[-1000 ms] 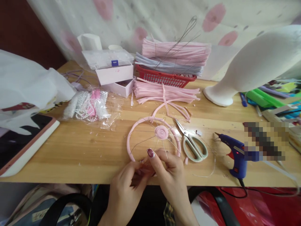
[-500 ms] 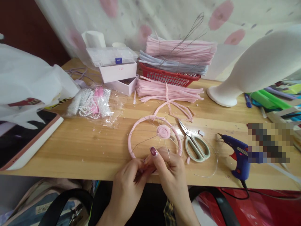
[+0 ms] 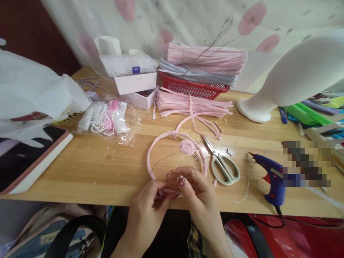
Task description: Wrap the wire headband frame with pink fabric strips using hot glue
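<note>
A: Where is the pink ring [image 3: 148,161]?
B: It is at the front of the wooden surface [image 3: 120,175], directly ahead of the person, its near side partly covered by both hands.
A: How does the left hand [image 3: 149,202] stand?
B: Its fingers are curled in, with thumb and forefinger pinched close together on the ring's near side. A bit of pink shows between them.
A: And the right hand [image 3: 200,193]?
B: It is loosely curled beside the left, thumb bent toward the forefinger. Whether it has hold of anything cannot be told, since its own fingers hide the spot.
A: What is inside the ring?
B: A pink coil [image 3: 187,147], toward the far right part of the circle, with thin wires [image 3: 170,155] spreading out from it.
A: What is near the right hand?
B: The scissors [image 3: 225,168], just right of the ring, blades slightly apart and pointing away from the person. Farther right is a blue glue gun [image 3: 276,179] with a small red light on.
A: And beyond the ring?
B: A tied bundle of pink strips [image 3: 193,104], in front of a red basket [image 3: 193,87]. To the left, a clear bag of pearl strings [image 3: 107,116] rests on the wood.
</note>
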Demonstrator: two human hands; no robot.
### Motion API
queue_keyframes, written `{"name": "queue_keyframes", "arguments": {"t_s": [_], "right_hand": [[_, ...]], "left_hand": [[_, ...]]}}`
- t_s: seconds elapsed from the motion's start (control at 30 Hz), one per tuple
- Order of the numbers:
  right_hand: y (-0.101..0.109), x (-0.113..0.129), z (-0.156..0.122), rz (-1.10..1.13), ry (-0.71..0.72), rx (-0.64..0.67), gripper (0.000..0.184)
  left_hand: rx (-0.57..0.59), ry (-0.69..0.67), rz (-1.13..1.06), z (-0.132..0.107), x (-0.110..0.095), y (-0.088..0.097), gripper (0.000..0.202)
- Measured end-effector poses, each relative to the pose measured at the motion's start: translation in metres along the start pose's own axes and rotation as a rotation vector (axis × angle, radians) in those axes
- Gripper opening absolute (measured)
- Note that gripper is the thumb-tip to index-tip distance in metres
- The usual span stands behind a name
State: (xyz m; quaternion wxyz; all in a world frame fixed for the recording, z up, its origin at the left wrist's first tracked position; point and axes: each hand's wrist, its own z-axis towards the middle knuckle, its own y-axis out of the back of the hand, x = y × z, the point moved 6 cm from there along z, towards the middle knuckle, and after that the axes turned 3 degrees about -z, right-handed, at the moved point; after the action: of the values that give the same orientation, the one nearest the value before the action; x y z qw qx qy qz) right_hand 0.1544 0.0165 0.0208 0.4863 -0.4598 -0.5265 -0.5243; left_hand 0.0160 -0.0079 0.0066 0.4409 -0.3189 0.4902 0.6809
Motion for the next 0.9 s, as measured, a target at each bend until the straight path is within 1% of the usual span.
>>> {"name": "queue_keyframes", "arguments": {"t_s": [0.1,0.17,0.23,0.3,0.4,0.5,0.63,0.7,0.8,0.9], "right_hand": [[0.014,-0.002,-0.013,-0.038,0.119,-0.099,0.017],[0.023,-0.005,-0.021,-0.109,0.148,-0.176,0.015],[0.028,-0.006,-0.026,-0.225,0.171,-0.214,0.019],[0.030,-0.006,-0.027,-0.330,0.212,-0.209,0.020],[0.030,-0.004,-0.027,-0.402,0.281,-0.162,0.018],[0.030,-0.003,-0.025,-0.410,0.321,-0.141,0.019],[0.031,-0.005,-0.024,-0.399,0.334,-0.143,0.018],[0.033,-0.007,-0.028,-0.405,0.365,-0.163,0.016],[0.043,-0.009,-0.040,-0.429,0.428,-0.267,0.015],[0.057,-0.016,-0.052,-0.433,0.395,-0.391,0.016]], "left_hand": [[-0.018,-0.040,0.062,-0.001,-0.001,-0.001,0.012],[-0.056,-0.077,0.120,-0.002,-0.002,0.000,0.015],[-0.071,-0.080,0.141,-0.002,-0.002,0.000,0.015],[-0.065,-0.063,0.135,-0.003,0.000,0.000,0.014],[-0.036,-0.026,0.112,-0.003,0.002,-0.001,0.015],[-0.036,-0.020,0.110,-0.002,0.002,-0.001,0.015],[-0.061,-0.043,0.160,-0.001,-0.001,0.001,0.017],[-0.058,-0.041,0.160,-0.001,-0.002,0.001,0.017],[-0.044,-0.036,0.154,-0.001,-0.001,0.001,0.014],[-0.027,-0.030,0.168,-0.001,0.001,0.001,0.011]]}}
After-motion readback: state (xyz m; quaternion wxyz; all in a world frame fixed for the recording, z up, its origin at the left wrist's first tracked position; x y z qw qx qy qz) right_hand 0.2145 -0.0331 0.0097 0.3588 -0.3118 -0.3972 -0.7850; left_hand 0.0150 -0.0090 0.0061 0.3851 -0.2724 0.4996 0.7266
